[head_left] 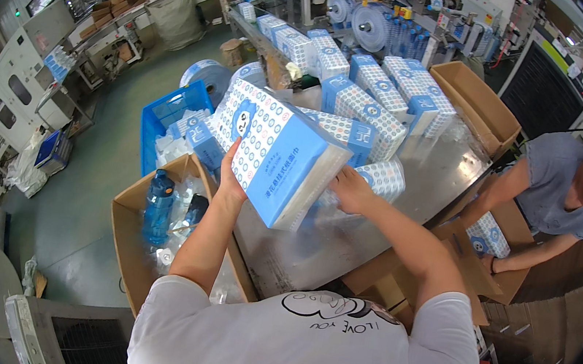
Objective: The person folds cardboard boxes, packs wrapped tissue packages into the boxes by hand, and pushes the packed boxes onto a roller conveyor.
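Note:
A large tissue pack [274,146], white with small round prints and a blue end band, is held tilted in front of me over the metal table. My left hand [231,174] grips its left side, thumb along the printed face. At the clear-wrapped right end, my right hand [351,191] is closed with its fingertips at the wrapper's edge; they are partly hidden there. Just beyond that hand lies another tissue pack [384,178]. More packs of the same kind, including one pack [370,119], lie in a loose pile behind.
The metal table [282,254] carries the pile. At left stand a blue crate [154,131] and a cardboard box [123,241] holding a blue bottle [159,205] and clear plastic. On the right, a co-worker's hands hold a pack [488,236] in an open carton [515,274].

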Demonstrator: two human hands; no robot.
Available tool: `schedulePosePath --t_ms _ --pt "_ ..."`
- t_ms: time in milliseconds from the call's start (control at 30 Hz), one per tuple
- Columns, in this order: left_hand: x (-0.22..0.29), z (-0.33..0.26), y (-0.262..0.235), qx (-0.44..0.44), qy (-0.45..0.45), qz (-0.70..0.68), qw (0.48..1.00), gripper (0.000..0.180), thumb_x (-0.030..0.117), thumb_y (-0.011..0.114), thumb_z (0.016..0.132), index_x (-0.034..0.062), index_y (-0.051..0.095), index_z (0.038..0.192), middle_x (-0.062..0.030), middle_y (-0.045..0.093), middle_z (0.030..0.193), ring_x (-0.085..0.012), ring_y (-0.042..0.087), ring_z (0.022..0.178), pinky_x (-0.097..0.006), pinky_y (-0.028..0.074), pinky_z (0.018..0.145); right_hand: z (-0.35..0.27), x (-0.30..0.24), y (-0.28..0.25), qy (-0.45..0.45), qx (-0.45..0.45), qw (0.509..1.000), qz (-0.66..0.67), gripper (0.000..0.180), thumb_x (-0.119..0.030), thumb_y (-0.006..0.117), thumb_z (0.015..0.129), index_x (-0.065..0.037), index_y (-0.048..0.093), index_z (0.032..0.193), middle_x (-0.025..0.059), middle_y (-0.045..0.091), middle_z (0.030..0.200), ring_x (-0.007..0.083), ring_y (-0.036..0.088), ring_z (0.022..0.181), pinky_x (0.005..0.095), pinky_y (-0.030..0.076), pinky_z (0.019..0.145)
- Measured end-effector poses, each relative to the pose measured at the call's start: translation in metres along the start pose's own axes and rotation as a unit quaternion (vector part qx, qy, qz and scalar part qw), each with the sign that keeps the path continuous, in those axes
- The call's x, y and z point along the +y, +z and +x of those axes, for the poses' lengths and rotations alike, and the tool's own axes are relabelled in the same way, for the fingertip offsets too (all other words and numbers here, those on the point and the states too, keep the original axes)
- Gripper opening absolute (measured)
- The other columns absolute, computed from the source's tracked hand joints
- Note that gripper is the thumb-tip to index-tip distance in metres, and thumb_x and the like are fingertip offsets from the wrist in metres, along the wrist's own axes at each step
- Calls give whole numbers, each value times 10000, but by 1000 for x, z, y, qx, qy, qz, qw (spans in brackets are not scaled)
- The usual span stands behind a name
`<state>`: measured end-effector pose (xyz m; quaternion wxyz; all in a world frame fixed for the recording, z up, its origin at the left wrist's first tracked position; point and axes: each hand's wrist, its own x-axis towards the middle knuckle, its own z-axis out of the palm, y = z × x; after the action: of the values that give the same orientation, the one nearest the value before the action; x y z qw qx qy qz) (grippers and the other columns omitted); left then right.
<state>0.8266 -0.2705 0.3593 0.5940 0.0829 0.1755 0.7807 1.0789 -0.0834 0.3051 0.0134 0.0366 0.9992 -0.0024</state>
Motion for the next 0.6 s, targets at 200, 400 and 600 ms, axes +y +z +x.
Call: schedulePosePath --t_ms 200,400,600 --pt "-77 -6 94 -58 21 116 991 602 448 493 950 29 417 1375 -141 512 1357 -301 525 1213 -427 415 1024 -86 54 -19 292 362 830 307 715 -247 784 696 0 469 1288 212 605 1124 345 572 1071 386 437 976" --pt "-253 -27 107 -447 135 540 701 823 242 845 700 -9 399 1345 -177 543 1258 -280 557 1148 -402 469 960 -289 5 -138 317 494 628 511 817 -98 832 671 12 403 1358 104 557 1227 199 543 1117 319 434 962" --pt "-419 -93 68 -681 -120 715 103 948 224 719 688 -45 206 1438 -287 566 1100 -408 598 973 -433 525 767 -391 -77 -128 407 403 738 358 819 -108 854 620 -25 437 1320 103 558 1228 212 531 1145 362 422 991"
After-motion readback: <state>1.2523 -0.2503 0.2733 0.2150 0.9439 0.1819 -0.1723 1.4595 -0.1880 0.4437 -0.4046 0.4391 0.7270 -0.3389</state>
